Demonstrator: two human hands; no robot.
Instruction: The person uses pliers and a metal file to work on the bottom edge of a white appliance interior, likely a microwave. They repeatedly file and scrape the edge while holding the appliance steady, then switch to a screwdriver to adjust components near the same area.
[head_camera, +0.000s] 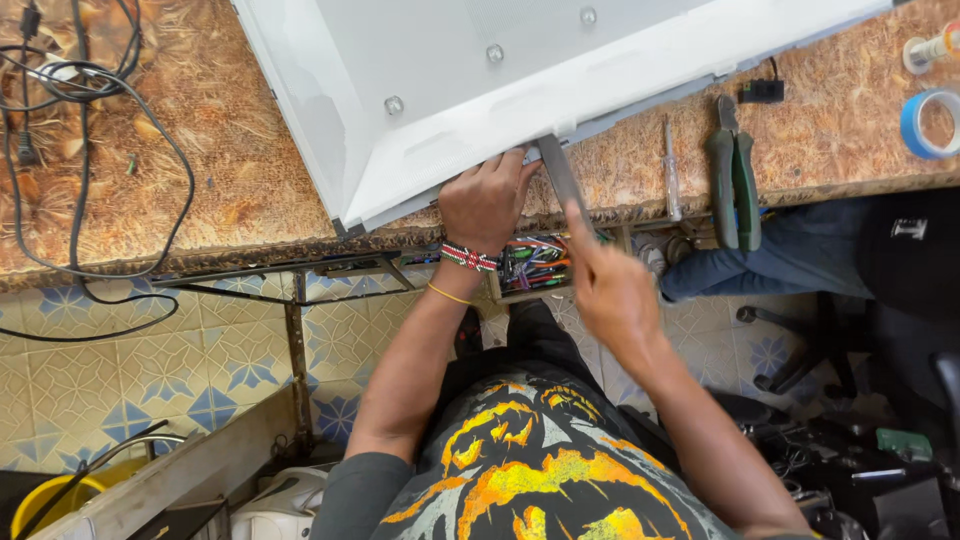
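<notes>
A large white flat panel (480, 110) with several round screw studs lies on the brown patterned workbench (230, 170), its lower edge hanging near the bench's front. My left hand (487, 200), with a beaded wristband, presses its fingers against that lower edge. My right hand (610, 290) grips a flat grey metal blade tool (560, 178) whose tip sits in the seam of the panel's edge, right beside my left fingers.
Green-handled pliers (735, 180) and a thin screwdriver (671, 170) lie right of the panel. Blue tape roll (935, 122) sits far right. Black cables (80, 150) trail at left. Below are a tiled floor, yellow bucket (45, 500) and a tray of small tools (535, 265).
</notes>
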